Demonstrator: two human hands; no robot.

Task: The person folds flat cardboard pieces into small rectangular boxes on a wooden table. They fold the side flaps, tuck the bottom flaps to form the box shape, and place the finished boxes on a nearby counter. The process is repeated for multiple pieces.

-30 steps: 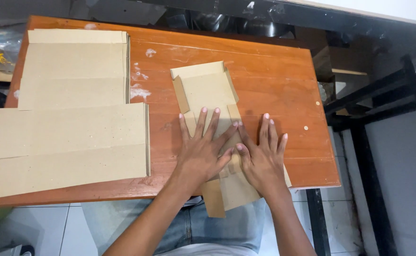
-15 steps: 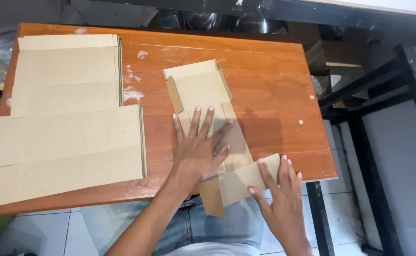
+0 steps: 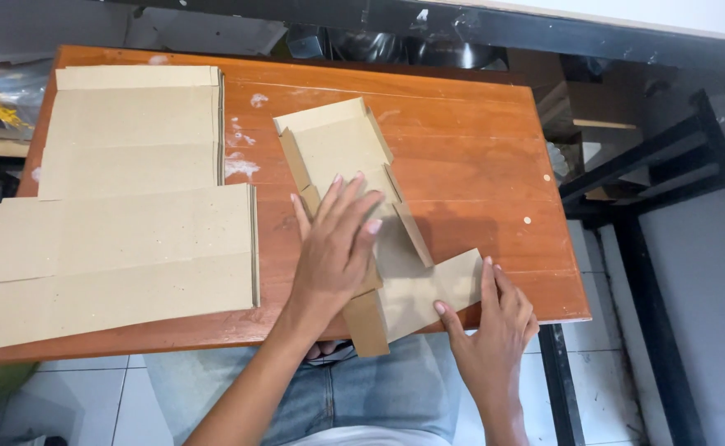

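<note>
A flat brown cardboard box blank lies on the orange wooden table, its side flaps partly folded up. My left hand presses flat on the middle of the blank, fingers spread. My right hand sits at the table's near edge, thumb and fingers on the blank's right flap, which sticks out toward me past the edge.
Two stacks of flat cardboard sheets cover the table's left half. A black metal frame stands to the right. Dark clutter lies behind the table. White floor tiles and my jeans show below.
My right hand has left the middle of the blank and slid down to the right flap at the table's edge. My left hand has stayed pressed on the blank.
</note>
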